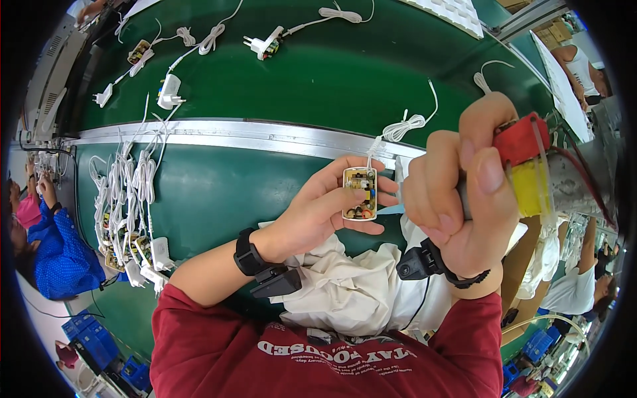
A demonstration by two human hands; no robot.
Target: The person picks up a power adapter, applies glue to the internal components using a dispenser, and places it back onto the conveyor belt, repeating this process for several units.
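– What is seen?
– At the table [219, 179], by the right grip [458, 179] a red-yellow device [523, 142] is grasped; by the left grip [318, 205] the board [361, 180] is pinched before the body [318, 368].
– The step?
– Positioning of the board, it is judged; next, steadiness is called for.
– Its direction?
– The long axis is pointed away from the body, the cable [401, 131] at the far end.

Left fingers [366, 227] spread, right fingers [442, 172] curled
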